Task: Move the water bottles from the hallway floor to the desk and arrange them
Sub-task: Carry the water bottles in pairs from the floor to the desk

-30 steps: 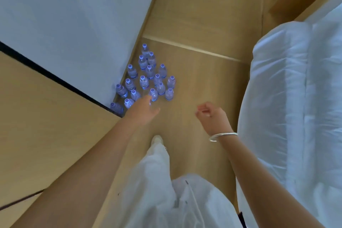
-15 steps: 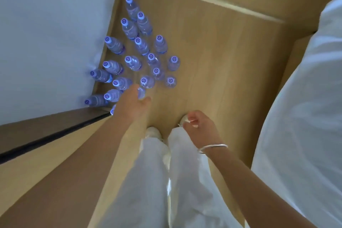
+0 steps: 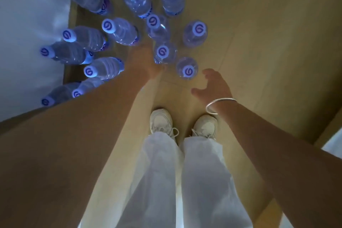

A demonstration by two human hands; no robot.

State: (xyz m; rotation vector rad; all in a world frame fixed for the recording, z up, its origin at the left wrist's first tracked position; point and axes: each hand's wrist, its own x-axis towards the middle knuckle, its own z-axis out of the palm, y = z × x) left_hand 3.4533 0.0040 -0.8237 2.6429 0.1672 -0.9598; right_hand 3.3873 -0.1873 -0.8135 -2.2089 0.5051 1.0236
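Observation:
Several clear water bottles with white caps stand clustered on the wooden hallway floor (image 3: 259, 42), seen from straight above. My left hand (image 3: 144, 61) reaches down among them, right against the left side of one bottle (image 3: 163, 52); its fingers point away from me and are hidden, so the hold is unclear. My right hand (image 3: 212, 85), with a silver bangle on the wrist, hovers with its fingers spread just right of the nearest bottle (image 3: 187, 68), not touching it. Further bottles (image 3: 120, 30) stand behind and to the left.
A white wall (image 3: 27, 24) with a low wooden skirting runs along the left, close behind the bottles. My two white shoes (image 3: 161, 120) stand just in front of the cluster. White bedding (image 3: 333, 144) shows at the right edge.
The view has dropped much closer to the floor. My left hand has gone down in among the front bottles. My right hand has uncurled and moved forward beside the nearest bottle.

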